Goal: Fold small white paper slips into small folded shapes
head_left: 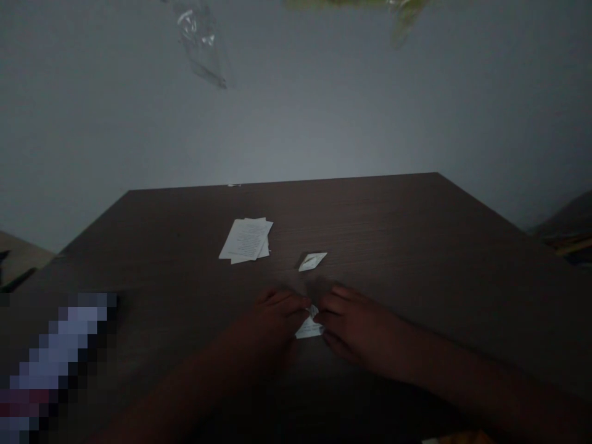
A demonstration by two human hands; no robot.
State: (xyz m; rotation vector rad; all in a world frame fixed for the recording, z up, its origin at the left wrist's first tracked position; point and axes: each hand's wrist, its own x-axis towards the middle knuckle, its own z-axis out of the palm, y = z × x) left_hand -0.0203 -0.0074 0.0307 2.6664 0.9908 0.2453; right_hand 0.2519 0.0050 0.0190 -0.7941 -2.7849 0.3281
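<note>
Both my hands rest on a dark wooden table (416, 234) and meet over a small folded piece of white paper (309, 327). My left hand (272, 320) pinches its left side with curled fingers. My right hand (351, 324) pinches its right side, fingers closed on the paper. The paper lies between the fingertips, partly hidden by them. The light is dim, so the fold's shape is hard to make out.
A second small folded paper piece (312, 261) lies just beyond my hands. A short stack of printed paper sheets (246, 240) sits further back to the left. A blurred-out object (55, 357) lies at the table's near left. A grey wall stands behind the table.
</note>
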